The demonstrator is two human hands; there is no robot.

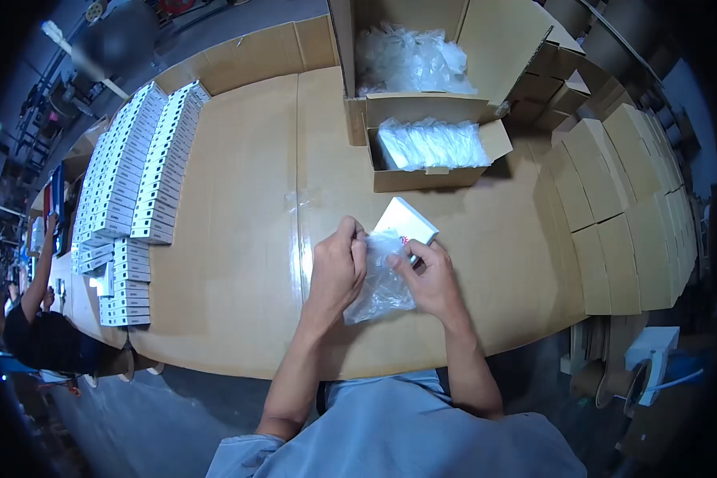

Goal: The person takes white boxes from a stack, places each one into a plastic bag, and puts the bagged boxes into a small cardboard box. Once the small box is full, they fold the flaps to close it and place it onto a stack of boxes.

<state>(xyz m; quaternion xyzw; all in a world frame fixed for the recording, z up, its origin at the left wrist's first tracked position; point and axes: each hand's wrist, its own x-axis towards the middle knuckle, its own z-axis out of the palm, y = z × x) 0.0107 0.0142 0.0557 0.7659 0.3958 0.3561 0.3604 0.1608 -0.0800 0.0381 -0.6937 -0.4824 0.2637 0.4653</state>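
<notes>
Over the cardboard-covered table, both my hands grip a clear plastic bag (384,288) near its upper end. My left hand (340,264) pinches the bag's left edge, thumb and fingers closed. My right hand (430,279) pinches its right side, thumb in front. A white box (406,220) with a small red mark sticks up beyond the bag, between my hands. The bag's mouth overlaps the lower part of the white box in this view. The loose, crinkled bottom of the bag hangs toward my body.
An open carton (426,180) holds a row of plastic-wrapped packs (434,145); behind it a bigger carton (502,48) holds crumpled clear bags (413,60). Stacked white boxes (123,163) line the left. Brown cartons (633,215) stand at right. Another person (44,334) works at far left.
</notes>
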